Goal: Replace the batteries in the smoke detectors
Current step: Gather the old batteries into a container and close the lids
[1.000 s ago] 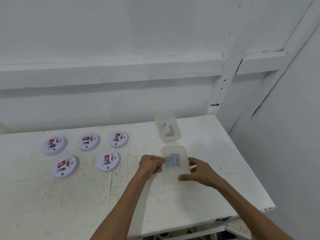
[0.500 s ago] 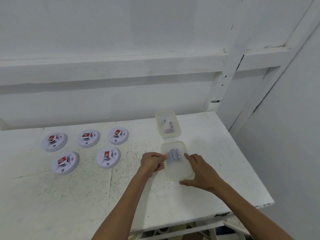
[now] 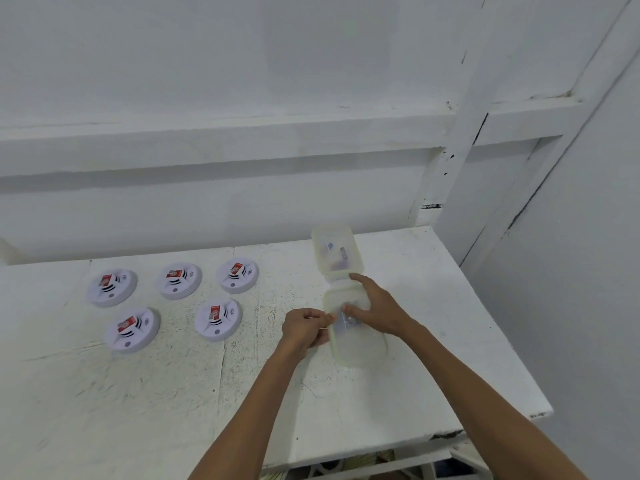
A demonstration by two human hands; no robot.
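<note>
The right hand [image 3: 375, 306] covers much of the near box [image 3: 360, 344], and its contents show only as a grey blur through the plastic. Whether the left hand [image 3: 304, 327] pinches its rim cannot be told. The far box [image 3: 332, 233] holds small coloured smudges. Red labels on the detectors [image 3: 216, 318] are too small to read. The surface [image 3: 104, 410] runs off the left and bottom edges.

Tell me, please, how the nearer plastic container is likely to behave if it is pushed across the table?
The nearer plastic container looks thin-walled and holds only a few batteries, so it is probably light. Its flat base on the table suggests sliding rather than tipping. The loose batteries may shift inside.
</note>
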